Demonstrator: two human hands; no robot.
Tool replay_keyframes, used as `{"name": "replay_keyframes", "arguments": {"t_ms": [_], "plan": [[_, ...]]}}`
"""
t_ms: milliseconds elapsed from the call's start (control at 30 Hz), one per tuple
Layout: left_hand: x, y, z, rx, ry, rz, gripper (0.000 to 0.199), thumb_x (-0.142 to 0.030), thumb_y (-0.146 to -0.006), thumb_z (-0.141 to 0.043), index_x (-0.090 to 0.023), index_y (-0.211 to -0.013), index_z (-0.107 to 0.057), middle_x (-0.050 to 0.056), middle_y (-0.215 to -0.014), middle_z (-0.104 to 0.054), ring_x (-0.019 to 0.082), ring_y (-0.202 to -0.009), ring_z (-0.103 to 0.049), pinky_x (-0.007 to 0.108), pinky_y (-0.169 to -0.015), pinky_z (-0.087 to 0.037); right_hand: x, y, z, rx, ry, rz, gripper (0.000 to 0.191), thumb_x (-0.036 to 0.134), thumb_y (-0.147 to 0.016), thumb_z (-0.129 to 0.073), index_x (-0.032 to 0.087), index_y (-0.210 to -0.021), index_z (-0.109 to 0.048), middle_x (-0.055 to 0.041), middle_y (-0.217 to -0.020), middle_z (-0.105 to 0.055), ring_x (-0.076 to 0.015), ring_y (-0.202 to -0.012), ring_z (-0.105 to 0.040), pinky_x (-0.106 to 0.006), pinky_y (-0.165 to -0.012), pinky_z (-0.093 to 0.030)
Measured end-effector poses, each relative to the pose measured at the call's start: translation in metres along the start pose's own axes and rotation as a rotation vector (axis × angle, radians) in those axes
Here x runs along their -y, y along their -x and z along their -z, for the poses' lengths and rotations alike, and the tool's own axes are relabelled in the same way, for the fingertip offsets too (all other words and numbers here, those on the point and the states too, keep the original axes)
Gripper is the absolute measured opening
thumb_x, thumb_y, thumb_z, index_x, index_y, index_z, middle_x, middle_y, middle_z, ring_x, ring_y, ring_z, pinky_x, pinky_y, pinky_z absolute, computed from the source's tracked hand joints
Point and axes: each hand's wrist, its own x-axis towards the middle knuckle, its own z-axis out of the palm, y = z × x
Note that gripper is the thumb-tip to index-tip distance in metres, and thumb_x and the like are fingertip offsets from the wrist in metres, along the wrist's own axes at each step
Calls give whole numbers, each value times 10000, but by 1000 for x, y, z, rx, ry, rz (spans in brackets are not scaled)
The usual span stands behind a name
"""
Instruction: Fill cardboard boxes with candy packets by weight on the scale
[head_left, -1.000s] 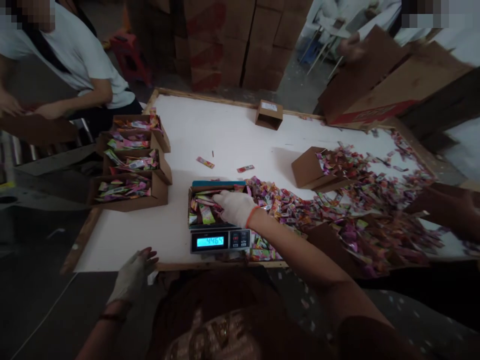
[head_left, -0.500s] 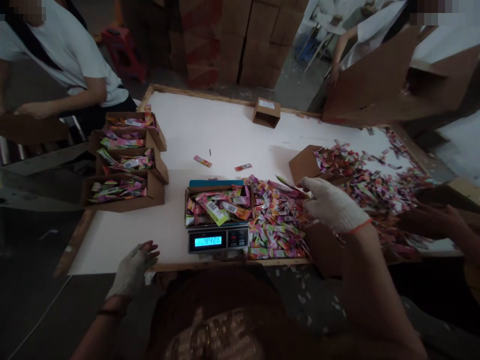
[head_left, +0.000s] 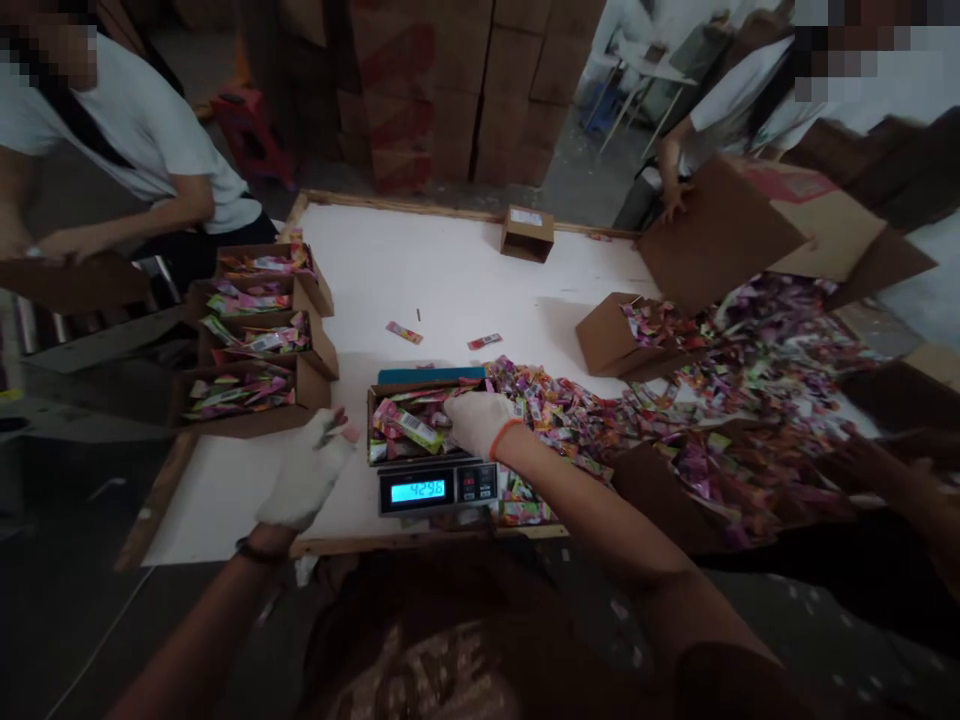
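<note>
My right hand [head_left: 484,422], in a white knit glove with an orange cuff, reaches into the small cardboard box [head_left: 370,428] on the digital scale [head_left: 439,490]. Its curled fingertips are among the long, colourful candy packets [head_left: 412,428]; whatever they grip is hidden. The scale's blue display is lit. Left of the scale, my gloved left hand [head_left: 304,472] hovers above the table's front, holding nothing, with bare fingertips apart. A heap of loose packets [head_left: 536,395] lies against the scale's right side.
Filled boxes [head_left: 311,385] stand in a row at left. A tilted box [head_left: 604,335] and another box [head_left: 641,480] border the heap. A person's hand [head_left: 675,195] holds a large carton [head_left: 720,235]; another person's hand [head_left: 862,465] is at right. A small box [head_left: 527,235] sits at the back.
My right hand has moved left from the heap into the box on the scale. My left hand has risen over the table. The large carton has tipped, with packets spilling beneath it.
</note>
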Motion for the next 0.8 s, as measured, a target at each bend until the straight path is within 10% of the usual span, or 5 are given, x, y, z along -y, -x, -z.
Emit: {"name": "replay_keyframes", "arguments": {"t_ms": [133,300,433,600,800], "plan": [[7,-2,-13,90,11,4,997,-883,-673,-740,-188,-1386,-691,203,-1483,-746,393,-1284,-731,558,-1170,-556,-38,28,12,-72,-46,38,291,310,-1091,-625,208,-1240,-853,-141,-1252,-877,-241,-1101,-819,-283,-852,-544],[30,0,9,-71,130,90,892,-806,-652,-784,-185,-1289,-722,160,-1235,-775,330,-1053,-751,475,-935,-614,-118,85,10,-166,-75,-42,163,259,-1014,-643,229,-941,-786,-54,-875,-799,-177,-779,-666,-279,-701,-407],[69,3,40,-182,239,176,690,-651,-628,-837,-199,-1140,-746,107,-1178,-760,262,-936,-734,385,-799,-603,-156,95,-7,-193,2,-297,211,168,-888,-701,219,-1073,-787,-109,-1066,-825,-231,-888,-724,-296,-738,-452],[93,6,63,-233,303,234,586,-572,-661,-852,-212,-1110,-744,95,-1217,-751,229,-902,-726,338,-739,-591,-113,72,-10,-355,-170,42,271,158,-984,-647,212,-1210,-788,-109,-1242,-809,-239,-1128,-739,-312,-978,-531],[34,6,41,-200,191,106,614,-666,-705,-819,-198,-1096,-750,141,-1300,-766,275,-979,-736,375,-790,-599,-22,24,-1,-158,-50,225,405,251,-1085,-587,261,-1451,-759,-117,-1422,-777,-268,-1243,-766,-332,-921,-565]]}}
